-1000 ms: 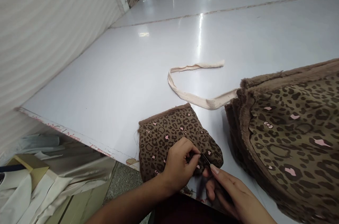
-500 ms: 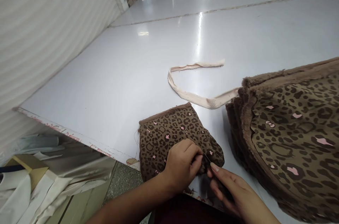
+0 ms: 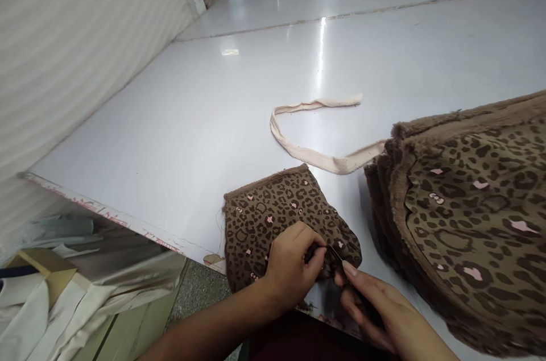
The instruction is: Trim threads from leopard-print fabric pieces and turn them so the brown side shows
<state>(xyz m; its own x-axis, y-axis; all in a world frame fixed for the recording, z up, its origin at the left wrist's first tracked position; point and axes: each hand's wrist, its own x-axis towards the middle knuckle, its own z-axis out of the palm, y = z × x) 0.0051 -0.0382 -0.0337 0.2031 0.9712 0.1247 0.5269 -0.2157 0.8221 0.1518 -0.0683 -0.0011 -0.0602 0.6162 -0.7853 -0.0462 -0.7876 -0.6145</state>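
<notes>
A small leopard-print fabric piece (image 3: 277, 196) with brown fleecy edging and pink spots lies at the table's near edge. My left hand (image 3: 294, 261) is on it, thumb and fingers closed in a pinch on a dark fold of the fabric. In my right hand (image 3: 375, 298) is a slim dark tool (image 3: 338, 254) with a thin pointed tip. The tip meets the fabric right beside my left fingertips. Most of the tool is hidden in my palm, so its exact kind is unclear.
A thick stack of matching leopard-print, fleece-backed pieces (image 3: 469, 224) stands on the right. A cream fabric strip (image 3: 315, 159) curls across the white table (image 3: 170, 116). White ribbed sheeting (image 3: 85, 37) rises on the left, with piled cloth (image 3: 115, 293) below the table edge.
My right hand has shifted slightly right and down with the tool. The left thumb and index finger now show a small gap with dark fabric between them; the fabric piece stays put.
</notes>
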